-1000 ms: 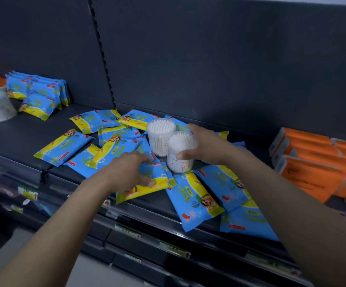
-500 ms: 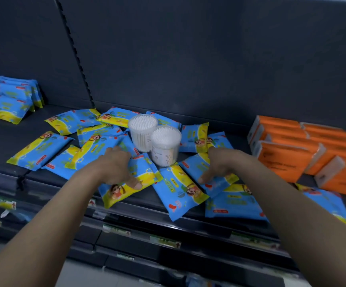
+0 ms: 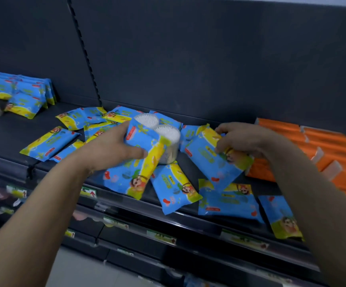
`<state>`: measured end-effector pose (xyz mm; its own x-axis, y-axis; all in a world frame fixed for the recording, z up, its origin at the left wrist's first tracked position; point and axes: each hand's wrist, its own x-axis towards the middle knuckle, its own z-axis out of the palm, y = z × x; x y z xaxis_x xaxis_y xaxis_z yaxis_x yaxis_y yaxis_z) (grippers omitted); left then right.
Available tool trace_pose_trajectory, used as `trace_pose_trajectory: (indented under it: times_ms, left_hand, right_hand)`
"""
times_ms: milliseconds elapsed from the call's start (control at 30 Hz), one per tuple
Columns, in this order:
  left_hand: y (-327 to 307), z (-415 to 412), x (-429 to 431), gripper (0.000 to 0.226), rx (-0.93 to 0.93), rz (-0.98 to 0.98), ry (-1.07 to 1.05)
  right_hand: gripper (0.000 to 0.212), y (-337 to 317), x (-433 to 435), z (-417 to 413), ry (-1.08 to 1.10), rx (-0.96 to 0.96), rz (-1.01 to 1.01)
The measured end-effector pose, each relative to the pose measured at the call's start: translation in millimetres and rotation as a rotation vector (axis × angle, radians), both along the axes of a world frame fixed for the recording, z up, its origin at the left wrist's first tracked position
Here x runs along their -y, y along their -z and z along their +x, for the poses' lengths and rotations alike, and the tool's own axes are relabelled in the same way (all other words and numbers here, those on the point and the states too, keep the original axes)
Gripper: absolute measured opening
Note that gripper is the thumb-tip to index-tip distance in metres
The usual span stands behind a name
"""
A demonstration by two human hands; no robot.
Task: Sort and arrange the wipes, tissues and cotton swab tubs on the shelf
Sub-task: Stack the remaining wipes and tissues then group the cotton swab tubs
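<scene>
The cotton swab tubs (image 3: 169,137) stand on the shelf (image 3: 8,131) between the left hand (image 3: 114,150) and the right hand (image 3: 244,139), touching each other, just behind the first wipe pack (image 3: 145,141) held in the left hand; the second wipe pack (image 3: 211,160), held in the right hand, is to their right. Loose wipe packs (image 3: 48,141) lie flat left of the left hand, further packs (image 3: 174,187) lie before both hands near the shelf edge, and a standing row of packs (image 3: 23,96) is well to the left. The tissue boxes (image 3: 323,146) lie just right of the right hand.
</scene>
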<state>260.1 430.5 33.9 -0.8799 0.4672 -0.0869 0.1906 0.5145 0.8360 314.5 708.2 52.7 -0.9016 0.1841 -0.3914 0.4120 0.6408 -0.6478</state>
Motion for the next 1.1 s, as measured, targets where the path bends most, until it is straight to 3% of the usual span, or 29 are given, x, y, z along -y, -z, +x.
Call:
trace_pose_trajectory:
  times_ms: [100,167,267,400,500,733,933,1100]
  left_hand:
    - [-8.0,11.5,-3.5,0.061,0.085,0.259,-0.113]
    - [-9.5,19.4,-1.8,0.059,0.085,0.386,-0.201]
    - [-9.3,31.1,10.4,0.048,0.070,0.500,-0.349]
    - [-7.5,41.0,50.0,0.033,0.059,0.513,-0.509]
    - [-5.3,44.7,86.4,0.045,0.099,0.576,-0.618]
    - [11.8,30.1,194.8,0.031,0.123,0.760,-0.791]
    - [10.5,4.9,307.5,0.017,0.239,0.833,-0.901]
    - [5.3,-17.1,378.4,0.012,0.337,0.834,-0.859]
  right_hand:
    - [0.072,-11.7,0.7,-5.7,0.018,-0.176,-0.296]
    - [0.084,-15.8,6.6,-13.2,-0.027,-0.237,-0.463]
    - [0.066,-16.1,28.5,-25.8,-0.090,-0.294,-0.675]
    - [0.039,-15.4,81.2,-40.5,-0.070,-0.324,-0.880]
    - [0.027,-13.6,125.8,-52.6,-0.070,-0.345,-0.844]
    - [0.019,-11.8,237.8,-85.4,-0.046,-0.460,-0.795]
    - [0.024,-8.6,353.6,-123.0,0.007,-0.438,-0.833]
    - [0.032,-8.6,423.1,-153.5,0.062,-0.337,-0.954]
